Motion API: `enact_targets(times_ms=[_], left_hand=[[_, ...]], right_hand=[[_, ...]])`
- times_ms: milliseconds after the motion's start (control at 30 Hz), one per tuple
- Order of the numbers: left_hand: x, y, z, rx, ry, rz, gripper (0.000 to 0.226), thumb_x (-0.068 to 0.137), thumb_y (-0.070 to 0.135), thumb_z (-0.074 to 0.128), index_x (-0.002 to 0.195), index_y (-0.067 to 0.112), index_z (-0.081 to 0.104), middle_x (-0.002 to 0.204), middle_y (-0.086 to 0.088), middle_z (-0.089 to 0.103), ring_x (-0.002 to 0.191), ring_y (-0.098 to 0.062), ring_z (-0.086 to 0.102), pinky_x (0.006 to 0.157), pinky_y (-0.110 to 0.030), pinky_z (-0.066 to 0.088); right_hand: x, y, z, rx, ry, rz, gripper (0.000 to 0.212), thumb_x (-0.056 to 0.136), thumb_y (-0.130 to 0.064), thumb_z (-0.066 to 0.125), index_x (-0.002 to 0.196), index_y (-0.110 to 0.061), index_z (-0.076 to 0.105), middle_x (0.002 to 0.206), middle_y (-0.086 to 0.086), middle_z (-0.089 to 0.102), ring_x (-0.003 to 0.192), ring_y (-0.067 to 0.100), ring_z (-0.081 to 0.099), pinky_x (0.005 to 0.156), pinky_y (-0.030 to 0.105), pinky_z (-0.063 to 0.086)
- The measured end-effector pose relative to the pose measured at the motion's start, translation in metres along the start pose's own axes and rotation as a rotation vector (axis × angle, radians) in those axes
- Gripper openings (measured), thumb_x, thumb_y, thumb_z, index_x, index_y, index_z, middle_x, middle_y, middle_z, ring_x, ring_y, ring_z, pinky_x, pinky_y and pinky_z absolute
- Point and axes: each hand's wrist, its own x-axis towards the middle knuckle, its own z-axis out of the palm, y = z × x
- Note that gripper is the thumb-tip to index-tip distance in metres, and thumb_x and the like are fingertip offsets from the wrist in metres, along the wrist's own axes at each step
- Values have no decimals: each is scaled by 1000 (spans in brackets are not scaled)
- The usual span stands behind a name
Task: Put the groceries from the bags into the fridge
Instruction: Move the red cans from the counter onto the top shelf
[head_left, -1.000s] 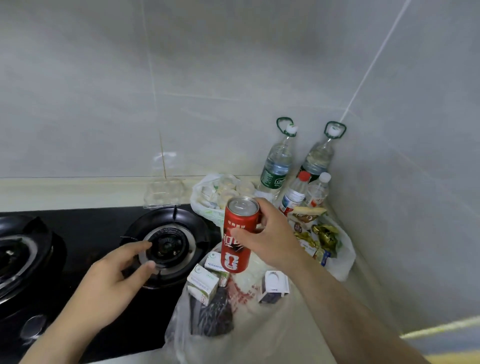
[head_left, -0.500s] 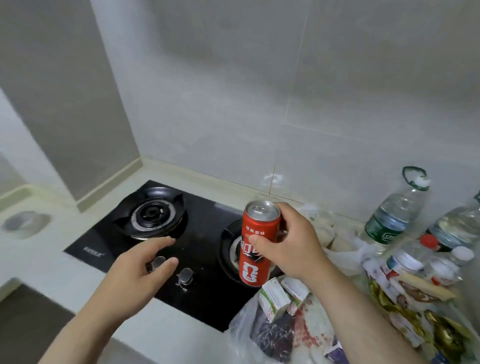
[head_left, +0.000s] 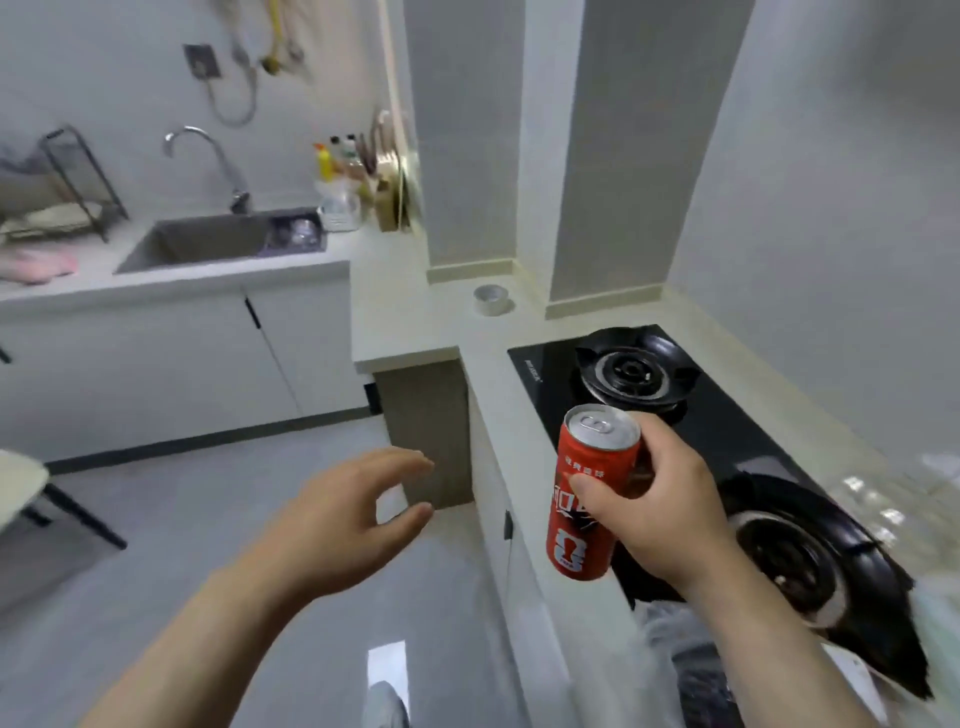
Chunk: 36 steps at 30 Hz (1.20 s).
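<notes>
Head camera view of a small kitchen, looking down past two bare forearms. The right hand (head_left: 660, 525) grips a red drink can (head_left: 577, 545), fingers and thumb wrapped round its middle. The can is upright, tilted slightly, unopened as far as I can tell, and it is in the air just above the near edge of the table (head_left: 415, 312), beside a black gas stove (head_left: 727, 436) with two burners. The left hand (head_left: 353, 514) reaches forward over the grey floor (head_left: 156, 545), fingers loosely spread and curved, holding nothing.

At the lower right, partly behind the right forearm, a blurred piece of clear plastic bag (head_left: 660, 634) lies on the table near the stove. I cannot make out what is in it. Further off, a roll of tape (head_left: 491, 300) sits on the table in a corner, and a sink (head_left: 208, 244) with a curved tap (head_left: 208, 156) lies along the far wall.

No fridge is in view. I judge the task to be under way but not far along for this item: the can is out of the bag and in hand, yet it has to be carried to the fridge and set inside. How many groceries are left in the bags I cannot tell from here.
</notes>
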Motion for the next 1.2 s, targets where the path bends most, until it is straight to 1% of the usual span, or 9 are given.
enact_targets(times_ms=[100,367,567,700,767,867,967,1133,1200], left_hand=[[-51,-27,-27,35,94,-147,47,90,50,53,135,38,48,140,22,47,127,0,44,107,-22,36],[-187,-98,-89,209,335,-461,49,93,54,47,139,38,45,142,24,43,130,1,40,104,-18,33],[-274,-157,-116,170,520,-639,47,89,53,52,134,38,51,139,25,47,125,7,41,99,-12,29],[-338,-194,-137,158,699,-731,70,72,71,28,128,41,55,130,36,44,115,21,28,91,0,23],[-366,-209,-147,158,798,-765,70,70,70,28,125,41,58,120,45,37,108,30,24,86,7,21],[-407,-227,-167,181,947,-812,62,72,66,35,120,40,63,109,51,35,105,40,19,85,8,23],[-449,-236,-182,209,1042,-899,57,72,66,37,118,44,62,108,51,40,105,41,22,84,7,25],[-507,-238,-199,292,1112,-1003,54,73,66,40,117,46,62,108,56,42,110,37,26,88,5,25],[-525,-237,-208,341,1121,-1039,49,75,63,43,116,46,63,114,61,36,112,35,28,91,3,26]], right_hand=[[4,-30,42,29,-153,-108,42,71,-18,81,97,-41,58,96,-14,68,90,-5,63,71,17,50],[2,-140,166,45,-451,-435,48,67,-27,84,96,-50,54,96,-27,65,96,-8,60,71,11,48],[-27,-212,261,70,-624,-632,47,61,-48,75,101,-54,51,105,-33,60,102,-9,57,72,7,49],[-58,-262,325,119,-717,-728,49,56,-53,69,101,-63,51,107,-32,60,103,-4,59,70,12,51],[-75,-285,354,153,-782,-774,53,55,-53,69,102,-67,50,107,-31,62,102,-2,61,72,13,53],[-99,-318,392,214,-862,-835,56,57,-49,70,106,-67,50,106,-30,64,100,0,64,75,13,54],[-126,-346,429,262,-939,-885,59,56,-45,72,104,-70,49,104,-33,64,100,-4,62,75,10,51],[-170,-386,482,344,-1036,-909,60,49,-51,67,106,-65,53,101,-29,66,98,-2,64,69,20,56],[-185,-403,500,391,-1074,-918,58,49,-51,67,105,-61,56,98,-27,68,95,0,65,68,21,56]])
